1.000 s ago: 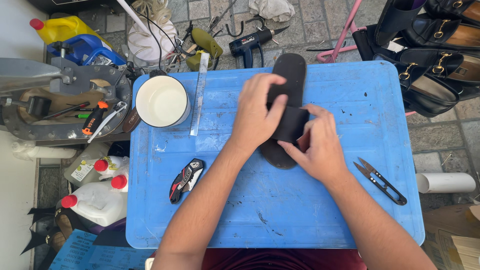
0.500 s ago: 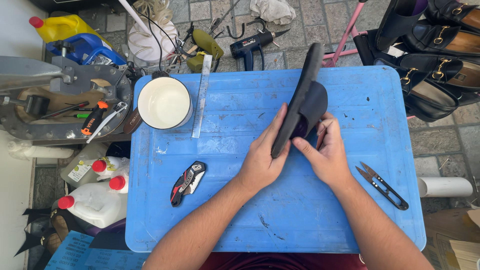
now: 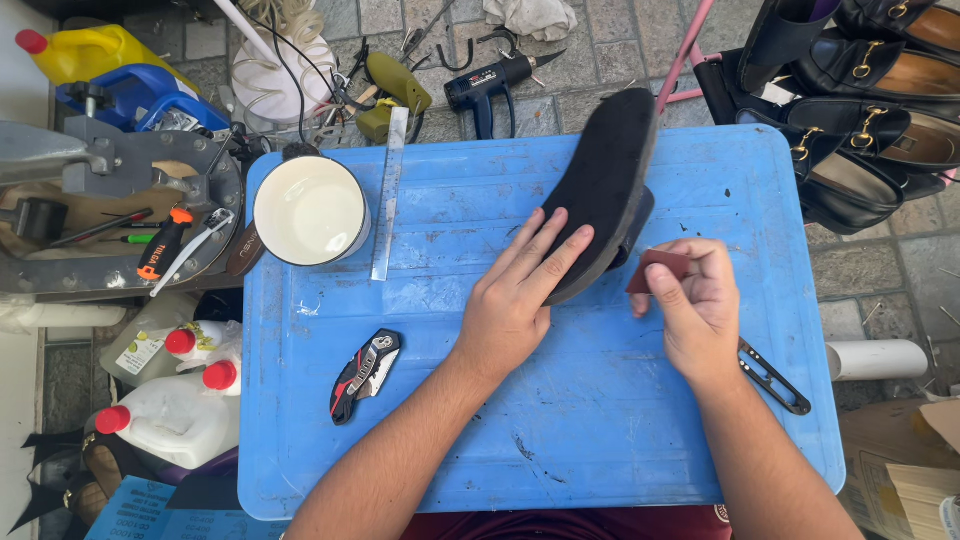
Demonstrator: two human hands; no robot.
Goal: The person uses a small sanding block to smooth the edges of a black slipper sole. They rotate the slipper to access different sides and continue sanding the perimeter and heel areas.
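Hands are working over a blue plastic table (image 3: 600,440). The left hand (image 3: 515,300) is lying flat, fingers stretched, on the lower end of a long black shoe sole (image 3: 605,180), pressing it down. The sole is standing a little tilted near the table's middle, running from the left hand up toward 1 o'clock, and its far end is reaching the table's back edge. The right hand (image 3: 695,305) is just beside the sole, at its 4 o'clock, and is pinching a small reddish-brown piece (image 3: 658,268) between thumb and fingers; I cannot tell if the piece is touching the sole.

Black thread snips (image 3: 770,378) are lying at 4 o'clock of the right hand, partly under it. A folding knife (image 3: 365,375) is resting at 8 o'clock of the left hand, well apart. A white round bowl (image 3: 310,210) and a clear ruler (image 3: 388,195) are standing at 10 o'clock of the left hand.
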